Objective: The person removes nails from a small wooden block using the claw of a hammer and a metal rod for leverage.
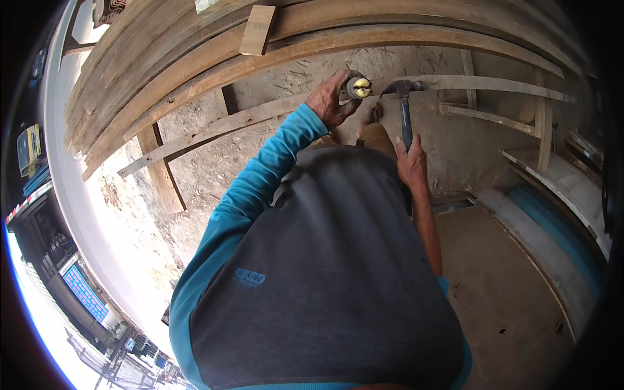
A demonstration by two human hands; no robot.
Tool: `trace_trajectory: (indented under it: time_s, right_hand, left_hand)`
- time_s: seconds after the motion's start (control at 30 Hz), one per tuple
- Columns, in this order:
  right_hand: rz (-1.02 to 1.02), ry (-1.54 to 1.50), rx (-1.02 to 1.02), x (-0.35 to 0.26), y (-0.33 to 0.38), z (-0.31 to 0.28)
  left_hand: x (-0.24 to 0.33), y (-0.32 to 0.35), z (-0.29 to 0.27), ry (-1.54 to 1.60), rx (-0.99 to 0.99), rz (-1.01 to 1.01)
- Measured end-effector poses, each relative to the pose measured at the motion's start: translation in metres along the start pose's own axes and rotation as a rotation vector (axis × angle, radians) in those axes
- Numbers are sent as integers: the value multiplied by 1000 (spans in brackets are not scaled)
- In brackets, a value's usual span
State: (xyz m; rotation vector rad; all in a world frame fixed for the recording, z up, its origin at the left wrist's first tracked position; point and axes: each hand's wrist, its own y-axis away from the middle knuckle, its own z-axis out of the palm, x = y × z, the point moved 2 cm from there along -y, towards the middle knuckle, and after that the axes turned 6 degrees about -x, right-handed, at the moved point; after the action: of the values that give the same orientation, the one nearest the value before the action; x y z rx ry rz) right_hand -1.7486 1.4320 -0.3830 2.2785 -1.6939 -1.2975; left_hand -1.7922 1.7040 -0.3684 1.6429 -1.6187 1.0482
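Landmark: the long rail (273, 114), a thin plank running from lower left up to the right across the sandy ground (214, 162).

Hammer (404, 110) sits just right of where the rail meets the hands. Long axis near vertical in the view: head up top, w/ claw and face spread left-right, handle running straight down toward the person. Right hand (411, 162) has its grip clenched round the lower end of the handle, thumb side up.

Left hand (333, 99) is right at the rail, just left of the hammer head. Its grip is closed on a small round thing w/ a shiny yellowish end (359, 87) facing the camera (can't tell what it is, too small). That end is near the hammer head, a slight gap between.

Around: above the rail, a stack of long planks (195, 58) curves across the top, w/ a short block (256, 29) lying on it. Below the rail at left, a post (162, 175) stands under it. A bare foot (374, 114) shows just below the rail between the two hands. Right of the hammer, more thin rails (494, 114) form a frame, and further right and lower a flat board (507, 292) lies on the floor.

The person's own torso in a grey vest (331, 273) w/ teal sleeves fills the middle, hiding everything below the hands.
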Motion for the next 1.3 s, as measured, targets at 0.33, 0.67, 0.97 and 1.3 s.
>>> trace_trajectory:
  time_s: [0.33, 0.67, 0.97, 1.3]
  right_hand:
    - [7, -42, 30, -4, -5, 12]
    - [-1, -135, 294, 16, 37, -2]
    - [596, -847, 36, 141, 62, 12]
    - [804, -1547, 38, 265, 84, 129]
  left_hand:
    - [-42, 22, 12, -262, 293, -90]
    - [-5, 53, 28, 55, -65, -135]
    - [-228, 236, 149, -855, -733, -157]
    - [-207, 197, 111, 157, -281, -1097]
